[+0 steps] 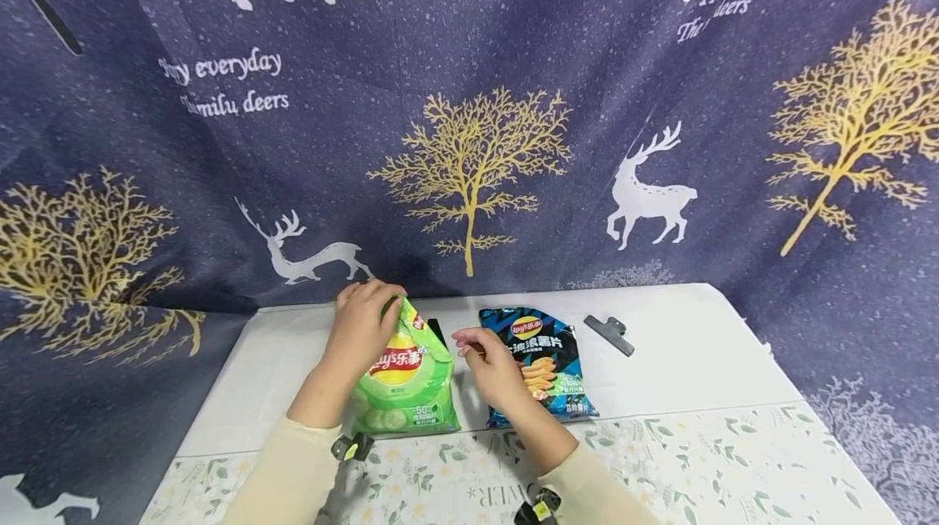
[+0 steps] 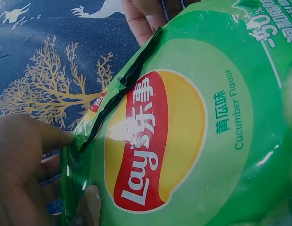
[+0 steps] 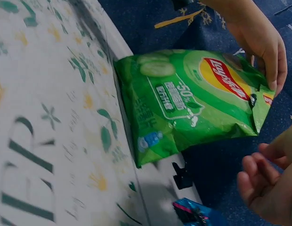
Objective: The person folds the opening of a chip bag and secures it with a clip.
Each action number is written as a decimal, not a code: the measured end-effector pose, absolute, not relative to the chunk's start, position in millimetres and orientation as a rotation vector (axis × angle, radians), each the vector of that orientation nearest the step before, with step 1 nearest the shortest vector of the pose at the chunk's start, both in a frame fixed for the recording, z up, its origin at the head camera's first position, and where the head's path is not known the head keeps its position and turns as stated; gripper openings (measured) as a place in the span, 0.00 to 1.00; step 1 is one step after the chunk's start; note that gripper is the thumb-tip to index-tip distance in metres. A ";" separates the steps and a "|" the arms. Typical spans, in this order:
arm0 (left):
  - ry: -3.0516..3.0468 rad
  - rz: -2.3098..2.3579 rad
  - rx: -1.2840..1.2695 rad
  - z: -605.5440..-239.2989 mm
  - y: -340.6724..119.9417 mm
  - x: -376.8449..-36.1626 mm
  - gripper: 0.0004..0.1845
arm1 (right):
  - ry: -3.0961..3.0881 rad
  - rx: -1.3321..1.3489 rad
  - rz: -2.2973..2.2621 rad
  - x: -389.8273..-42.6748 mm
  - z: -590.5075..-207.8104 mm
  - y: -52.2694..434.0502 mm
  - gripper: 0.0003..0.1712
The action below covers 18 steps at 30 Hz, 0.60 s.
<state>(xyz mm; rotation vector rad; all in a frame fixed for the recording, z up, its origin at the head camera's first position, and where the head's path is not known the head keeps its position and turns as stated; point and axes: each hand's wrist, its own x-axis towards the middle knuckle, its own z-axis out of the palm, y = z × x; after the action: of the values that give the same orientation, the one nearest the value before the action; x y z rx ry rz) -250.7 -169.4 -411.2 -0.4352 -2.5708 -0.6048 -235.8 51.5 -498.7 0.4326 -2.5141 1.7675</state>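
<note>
green bag (image 1: 406,382): a cucumber-flavour crisp bag standing on its bottom seam near the middle of the tabletop (image 1: 689,346), close to the line where the white cover meets the floral one; its top leans toward the far edge.
left hand (image 1: 361,328): fingers curl over the bag's top edge and pinch the torn mouth, as the left wrist view shows at the dark slit (image 2: 118,101).
right hand (image 1: 490,363): just right of the green bag, between the two bags, fingers loosely curled; it does not touch the bag, and I cannot tell whether something small sits in the pinch.
blue bag (image 1: 544,362): lies flat beside the green one, on its right, partly under the right hand.
clip (image 1: 610,334): grey, lying alone toward the far right of the white cover, well apart from both bags.
weight: likely very light, mostly air.
feel: thin glossy film, probably slick and crinkly; it should dent at any squeeze.
fragility: the crisps inside would crush under a firm grip on the body.
where to hold: the flat top seam or the corners by the tear, pinched, not the puffed middle.
</note>
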 end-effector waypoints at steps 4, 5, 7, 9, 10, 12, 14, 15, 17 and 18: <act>-2.572 -0.624 -0.411 -412.9 -174.0 -249.4 0.10 | -2.579 0.492 1.638 -238.6 -495.8 51.8 0.15; -2.572 -0.628 -0.406 -413.2 -174.7 -248.9 0.10 | -2.591 0.504 1.618 -239.3 -495.1 51.4 0.15; -2.572 -0.635 -0.395 -413.8 -175.9 -248.1 0.10 | -2.624 0.530 1.546 -240.5 -493.9 50.2 0.16; -2.571 -0.631 -0.384 -414.5 -177.1 -247.7 0.11 | -2.673 0.561 1.457 -241.9 -492.9 48.8 0.16; -2.571 -0.627 -0.377 -414.8 -177.7 -247.4 0.11 | -2.704 0.574 1.408 -242.4 -492.4 48.0 0.16; -2.572 -0.619 -0.364 -416.0 -179.2 -247.0 0.11 | -2.755 0.605 1.319 -243.7 -492.1 46.5 0.17; -2.572 -0.613 -0.350 -416.7 -180.9 -246.2 0.11 | -2.795 0.627 1.270 -244.9 -492.2 45.3 0.17; -2.573 -0.611 -0.342 -416.8 -181.7 -245.6 0.11 | -2.810 0.629 1.261 -245.8 -492.5 44.6 0.17; -2.575 -0.613 -0.328 -417.3 -183.0 -244.3 0.11 | -2.821 0.641 1.262 -247.6 -493.1 43.2 0.16; -2.575 -0.615 -0.321 -417.3 -183.6 -243.6 0.11 | -2.825 0.642 1.261 -248.7 -493.4 42.5 0.17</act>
<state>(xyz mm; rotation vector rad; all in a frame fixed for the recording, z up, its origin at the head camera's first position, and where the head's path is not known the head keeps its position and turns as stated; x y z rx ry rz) -243.6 -183.6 -417.3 -0.3210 -2.5747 -0.6153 -248.7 42.5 -493.4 0.6421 -2.8249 1.2612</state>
